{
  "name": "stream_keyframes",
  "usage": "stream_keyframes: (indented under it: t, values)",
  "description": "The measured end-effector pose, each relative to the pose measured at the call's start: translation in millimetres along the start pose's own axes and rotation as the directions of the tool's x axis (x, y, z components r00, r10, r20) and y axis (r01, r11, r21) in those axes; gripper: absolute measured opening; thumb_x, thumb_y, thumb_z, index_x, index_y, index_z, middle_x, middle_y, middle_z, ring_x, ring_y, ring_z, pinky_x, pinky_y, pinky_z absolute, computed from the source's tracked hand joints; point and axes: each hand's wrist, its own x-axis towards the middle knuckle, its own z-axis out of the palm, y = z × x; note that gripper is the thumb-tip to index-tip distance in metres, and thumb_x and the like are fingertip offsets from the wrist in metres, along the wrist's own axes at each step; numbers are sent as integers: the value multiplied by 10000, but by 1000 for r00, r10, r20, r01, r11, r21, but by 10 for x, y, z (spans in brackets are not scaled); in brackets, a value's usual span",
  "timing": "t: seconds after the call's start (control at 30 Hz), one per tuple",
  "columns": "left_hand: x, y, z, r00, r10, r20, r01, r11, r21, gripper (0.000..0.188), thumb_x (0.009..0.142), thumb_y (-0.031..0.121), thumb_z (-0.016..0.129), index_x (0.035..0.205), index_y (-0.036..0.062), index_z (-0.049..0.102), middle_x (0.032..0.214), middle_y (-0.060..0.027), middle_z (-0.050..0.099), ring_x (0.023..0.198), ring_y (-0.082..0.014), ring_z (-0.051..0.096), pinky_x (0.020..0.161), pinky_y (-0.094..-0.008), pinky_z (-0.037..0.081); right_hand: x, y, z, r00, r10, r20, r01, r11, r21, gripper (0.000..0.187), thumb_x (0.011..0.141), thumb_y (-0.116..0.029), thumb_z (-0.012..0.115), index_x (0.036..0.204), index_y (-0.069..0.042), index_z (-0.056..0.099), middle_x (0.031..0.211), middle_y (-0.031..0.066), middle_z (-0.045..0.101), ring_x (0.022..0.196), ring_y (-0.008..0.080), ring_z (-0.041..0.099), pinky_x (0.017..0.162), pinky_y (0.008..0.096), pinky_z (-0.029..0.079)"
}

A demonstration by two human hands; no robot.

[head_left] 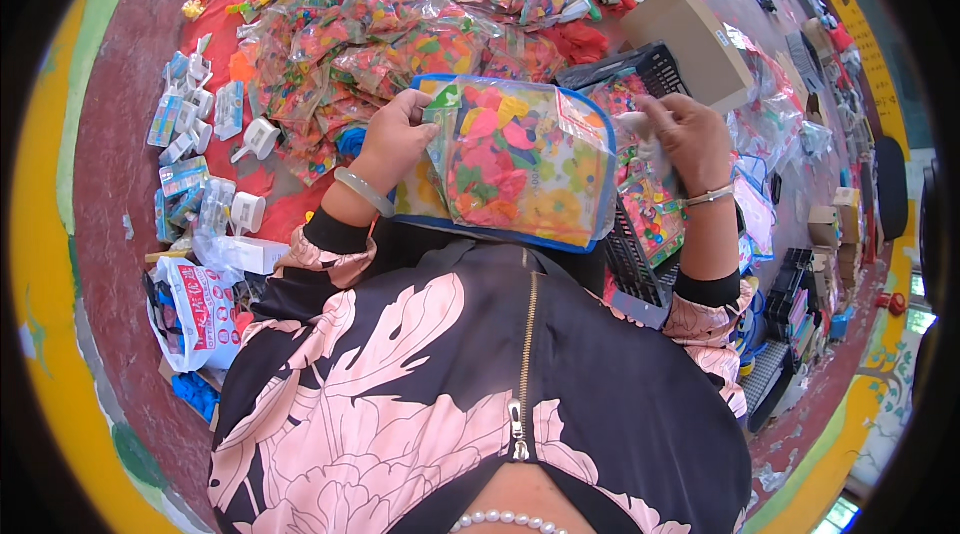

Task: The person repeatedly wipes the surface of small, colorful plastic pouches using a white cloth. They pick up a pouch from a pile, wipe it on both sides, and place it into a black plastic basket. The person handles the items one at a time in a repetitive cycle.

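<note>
Across my lap lies a flat pouch with blue trim (590, 224) and a printed flower pattern. On top of it is a clear plastic bag of colourful balloon-like pieces (490, 149), with a green patch at its upper left corner. My left hand (402, 129) pinches that bag's left edge near the green patch. To the right of the pouch, my right hand (685, 139) is raised with thumb and fingers pressed together. Something small and whitish shows at its fingertips, too unclear to name. Below it stands a black plastic basket (635, 279) holding packets of coloured beads (655, 204).
A large heap of similar filled bags (370, 54) covers the red sheet ahead. White handled devices (260, 139) and small boxes lie at the left, above a white carrier bag (195, 309). An open cardboard box (690, 44) stands at the far right, with cartons (835, 219) beyond.
</note>
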Motion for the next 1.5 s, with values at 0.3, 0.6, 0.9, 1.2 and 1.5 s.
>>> stream_keyframes:
  t: [0.3,0.6,0.9,1.2,1.5]
  values:
    - [117,-90,64,988,126,-94,-88,940,328,163,855,143,565,936,2,578,696,-149,590,638,-241,598,611,-368,472,-106,-386,600,925,-280,259,374,799,-471,331,782,-431,614,832,-104,618,644,87,626,691,256,629,727,428,399]
    - [53,169,117,997,38,-70,-18,962,273,192,922,207,514,922,27,580,658,-111,556,565,-186,543,545,-323,472,-129,-420,715,923,-335,188,383,768,-513,190,817,-267,548,737,-116,631,653,86,636,702,237,635,769,431,399]
    - [-101,994,-217,986,169,12,-169,986,-1,222,941,169,517,1079,14,596,956,-40,626,773,-95,617,576,-219,525,193,-109,-221,951,-212,226,131,936,327,209,817,-115,551,954,-46,692,730,124,653,585,258,617,552,365,482]
    - [-213,1150,-493,540,665,516,-840,393,373,246,696,-62,547,921,-29,643,1052,-182,614,1033,-353,579,914,-438,441,-250,-174,-319,523,-842,-136,736,526,-427,348,702,-112,637,1044,-173,656,600,-44,497,716,126,565,817,383,400]
    - [-396,313,-390,696,419,584,-684,634,361,357,643,-55,475,971,-21,612,1074,-184,610,1025,-362,565,916,-409,448,-786,9,421,644,-713,279,765,584,-273,284,736,-128,588,1012,-151,649,615,-54,537,711,145,533,788,367,399]
